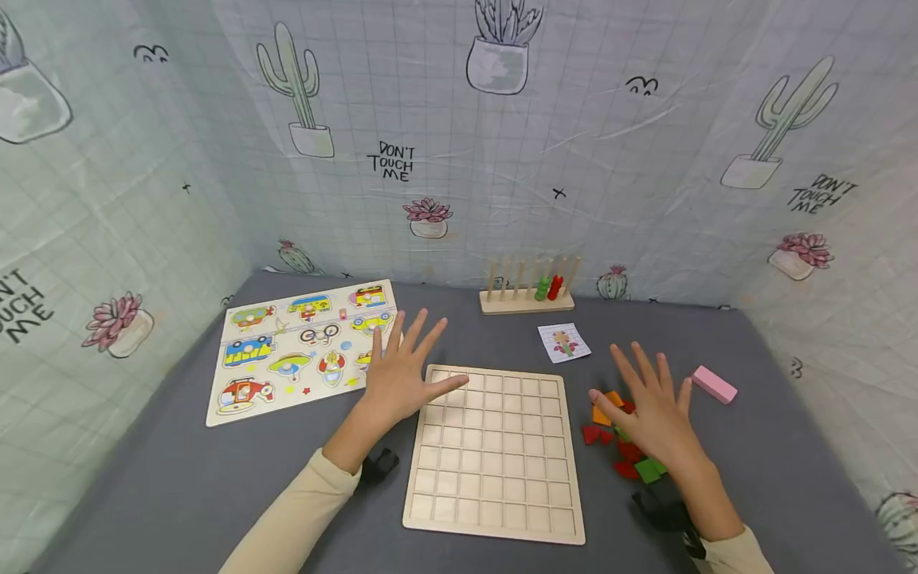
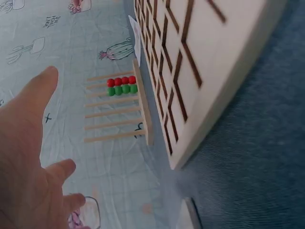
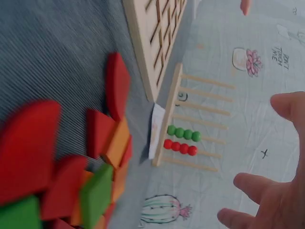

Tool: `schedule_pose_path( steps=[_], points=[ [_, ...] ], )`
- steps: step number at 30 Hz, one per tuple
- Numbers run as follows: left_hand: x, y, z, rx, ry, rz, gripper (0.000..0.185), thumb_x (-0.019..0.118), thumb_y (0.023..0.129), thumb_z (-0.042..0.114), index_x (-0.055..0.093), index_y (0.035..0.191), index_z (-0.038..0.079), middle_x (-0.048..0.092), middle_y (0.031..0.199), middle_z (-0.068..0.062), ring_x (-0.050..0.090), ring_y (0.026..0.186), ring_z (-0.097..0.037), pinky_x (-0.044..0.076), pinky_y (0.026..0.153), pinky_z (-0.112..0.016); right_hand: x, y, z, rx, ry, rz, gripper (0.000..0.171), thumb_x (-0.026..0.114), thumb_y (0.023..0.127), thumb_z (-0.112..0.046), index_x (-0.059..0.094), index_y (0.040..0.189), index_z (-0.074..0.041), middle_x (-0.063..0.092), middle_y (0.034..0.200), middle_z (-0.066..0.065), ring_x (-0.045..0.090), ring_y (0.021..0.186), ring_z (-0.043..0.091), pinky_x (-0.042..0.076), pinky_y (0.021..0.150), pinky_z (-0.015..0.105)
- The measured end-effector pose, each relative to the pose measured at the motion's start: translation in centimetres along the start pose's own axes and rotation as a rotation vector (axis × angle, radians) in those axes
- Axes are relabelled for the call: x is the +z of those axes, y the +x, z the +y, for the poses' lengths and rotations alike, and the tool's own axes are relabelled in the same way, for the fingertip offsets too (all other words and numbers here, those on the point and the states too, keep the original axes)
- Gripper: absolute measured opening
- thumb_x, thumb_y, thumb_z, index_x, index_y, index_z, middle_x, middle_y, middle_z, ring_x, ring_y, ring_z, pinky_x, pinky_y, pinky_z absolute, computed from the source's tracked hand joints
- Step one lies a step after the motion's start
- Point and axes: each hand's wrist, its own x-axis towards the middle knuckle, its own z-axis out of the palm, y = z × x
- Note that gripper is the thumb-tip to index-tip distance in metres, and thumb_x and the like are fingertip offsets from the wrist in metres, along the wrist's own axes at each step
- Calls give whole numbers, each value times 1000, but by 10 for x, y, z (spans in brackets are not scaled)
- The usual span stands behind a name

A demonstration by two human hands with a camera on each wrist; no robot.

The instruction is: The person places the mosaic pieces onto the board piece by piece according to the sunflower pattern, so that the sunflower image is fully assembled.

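My left hand [image 1: 397, 381] hovers with fingers spread over the upper left corner of a wooden grid board [image 1: 495, 454], holding nothing. My right hand [image 1: 654, 418], also spread and holding nothing, is above a pile of red, orange and green wooden shape pieces [image 3: 97, 186]. In the right wrist view the pieces lie loosely heaped, some curved and some straight-edged. The grid board lies flat between the hands, its squares bare. Beyond it lies a small picture card [image 1: 564, 343] with a flower-like figure.
A peg rack [image 1: 527, 301] with green and red beads on two pegs stands at the back. A vehicle puzzle board [image 1: 301, 351] lies at the left, partly behind the left hand. A pink block [image 1: 714, 384] sits at the right. Patterned cloth [image 1: 459, 159] hangs behind the table.
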Motion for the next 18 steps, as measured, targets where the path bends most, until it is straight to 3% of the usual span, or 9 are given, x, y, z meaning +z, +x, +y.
schedule_pose_path(
  steps=[4, 7, 10, 13, 18],
  points=[
    [4, -5, -6, 49, -41, -16, 95, 58, 78, 76, 24, 156, 32, 19, 163, -2, 9, 150, -30, 10, 116, -61, 7, -4, 4, -29, 36, -13, 92, 70, 86, -48, 19, 158, -20, 15, 159, 23, 0, 144, 52, -15, 101, 76],
    [6, -9, -12, 101, -70, -30, 95, 61, 78, 74, 27, 155, 30, 25, 161, -3, 15, 149, -30, 15, 115, -61, 12, -6, 7, -56, 62, -2, 86, 77, 83, -35, 31, 153, -13, 23, 156, 26, 10, 141, 54, -5, 102, 78],
    [6, -13, -19, 137, -98, -45, 93, 64, 78, 71, 32, 154, 27, 32, 158, -6, 21, 148, -31, 19, 114, -61, 18, -7, 8, -90, 76, 28, 69, 77, 83, -24, 48, 142, -5, 38, 145, 29, 29, 131, 55, 15, 100, 78],
    [6, -17, -25, 167, -135, -75, 91, 67, 78, 68, 37, 152, 22, 37, 154, -8, 28, 144, -33, 25, 112, -60, 24, -8, 10, -113, 80, 41, 47, 77, 82, -16, 63, 124, -1, 54, 127, 28, 46, 115, 53, 32, 87, 72],
    [12, -23, -30, 201, -237, -191, 91, 70, 77, 66, 39, 151, 21, 38, 153, -7, 35, 141, -32, 31, 110, -57, 27, -12, 16, -126, 85, 21, 20, 77, 78, -5, 73, 98, -4, 65, 106, 20, 57, 97, 41, 39, 75, 58]
  ],
)
